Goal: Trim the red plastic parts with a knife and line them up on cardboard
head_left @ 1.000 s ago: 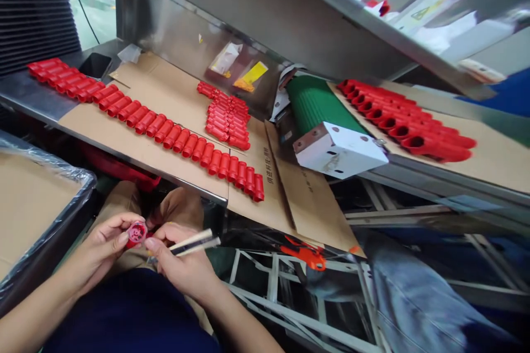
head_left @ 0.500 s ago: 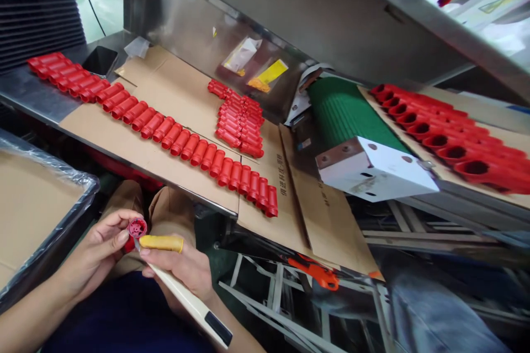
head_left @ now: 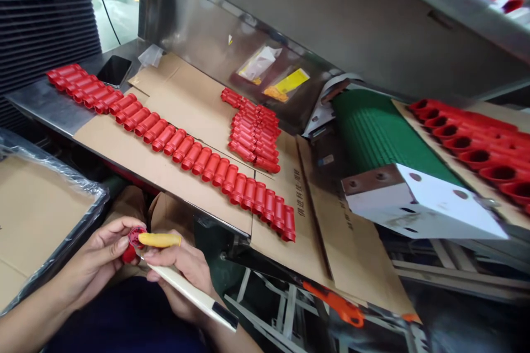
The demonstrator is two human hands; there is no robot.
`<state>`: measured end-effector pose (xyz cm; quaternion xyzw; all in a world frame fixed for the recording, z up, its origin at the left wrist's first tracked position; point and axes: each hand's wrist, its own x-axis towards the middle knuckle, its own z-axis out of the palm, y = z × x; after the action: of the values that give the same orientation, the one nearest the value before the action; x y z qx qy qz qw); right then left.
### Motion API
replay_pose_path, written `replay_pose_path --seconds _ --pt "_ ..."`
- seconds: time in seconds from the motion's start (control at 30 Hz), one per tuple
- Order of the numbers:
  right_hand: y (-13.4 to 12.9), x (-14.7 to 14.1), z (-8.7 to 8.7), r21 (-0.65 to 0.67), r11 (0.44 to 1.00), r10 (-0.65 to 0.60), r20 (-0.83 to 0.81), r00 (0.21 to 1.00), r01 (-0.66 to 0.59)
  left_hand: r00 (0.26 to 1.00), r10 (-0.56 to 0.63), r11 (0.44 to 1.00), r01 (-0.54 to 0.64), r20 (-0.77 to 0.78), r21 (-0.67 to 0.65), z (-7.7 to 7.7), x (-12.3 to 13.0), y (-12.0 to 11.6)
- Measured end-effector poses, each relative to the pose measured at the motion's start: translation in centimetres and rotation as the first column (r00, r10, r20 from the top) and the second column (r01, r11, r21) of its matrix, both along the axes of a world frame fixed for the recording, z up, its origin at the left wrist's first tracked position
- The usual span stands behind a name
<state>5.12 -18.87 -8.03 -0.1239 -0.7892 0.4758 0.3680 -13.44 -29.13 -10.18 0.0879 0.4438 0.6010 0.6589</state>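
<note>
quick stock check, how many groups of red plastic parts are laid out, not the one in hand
3: a long row across the cardboard sheet, a block behind it, and a row on the right-hand board, running out of view, so more may be hidden.

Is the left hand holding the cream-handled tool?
No, the left hand holds a red plastic part, while the right hand grips the cream-handled tool.

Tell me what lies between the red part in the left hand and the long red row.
The head view shows a tan trouser knee, the steel bench edge and a strip of cardboard between the red part and the row.
</note>
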Motion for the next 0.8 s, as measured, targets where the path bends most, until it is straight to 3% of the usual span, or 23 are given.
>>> replay_pose_path --seconds 0.17,0.2,0.23,0.3,0.37,0.43,0.57,0.63,0.73,0.8 --pt "1.8 0.2 0.9 0.266 0.951 0.146 0.066 0.987 -0.159 0.993 -0.046 0.999 0.049 0.108 -0.023 0.0 0.5 0.3" --pt "2.0 0.6 1.1 0.267 0.949 0.154 0.069 0.986 -0.167 0.991 -0.047 0.998 0.051 0.124 -0.028 0.1 0.6 0.5" --pt "2.2 1.0 1.3 0.207 0.967 0.142 0.047 0.989 -0.149 0.990 -0.044 0.998 0.049 0.131 -0.035 0.2 0.8 0.6" --pt "2.5 2.1 1.7 -0.074 0.996 0.049 -0.067 0.997 -0.054 0.993 -0.024 0.998 0.030 0.112 -0.052 0.4 1.1 0.9" --pt "3.0 3.2 2.0 -0.377 0.926 -0.065 -0.152 0.986 0.003 0.997 -0.015 0.998 0.019 0.071 -0.057 0.5 1.5 1.2" --pt "3.4 4.0 2.3 -0.496 0.868 -0.077 -0.129 0.989 0.003 1.000 -0.029 0.998 0.029 0.011 -0.047 0.4 1.7 1.5" --pt "3.5 3.7 2.5 -0.314 0.942 -0.042 0.238 0.970 0.118 0.954 0.002 0.996 0.026 -0.301 0.089 -0.2 2.0 2.2" --pt "3.2 3.0 1.9 -0.275 0.957 0.010 0.361 0.932 0.096 0.902 0.068 0.987 0.002 -0.427 0.161 -0.2 2.1 2.5" --pt "2.4 2.1 0.5 -0.302 0.953 0.094 0.348 0.933 0.016 0.922 0.197 0.977 -0.156 -0.332 0.146 0.4 2.5 2.9" --pt "2.1 2.2 -0.2 -0.181 0.983 0.033 0.287 0.957 0.020 0.947 0.251 0.968 -0.239 -0.200 0.082 1.1 2.8 3.2"
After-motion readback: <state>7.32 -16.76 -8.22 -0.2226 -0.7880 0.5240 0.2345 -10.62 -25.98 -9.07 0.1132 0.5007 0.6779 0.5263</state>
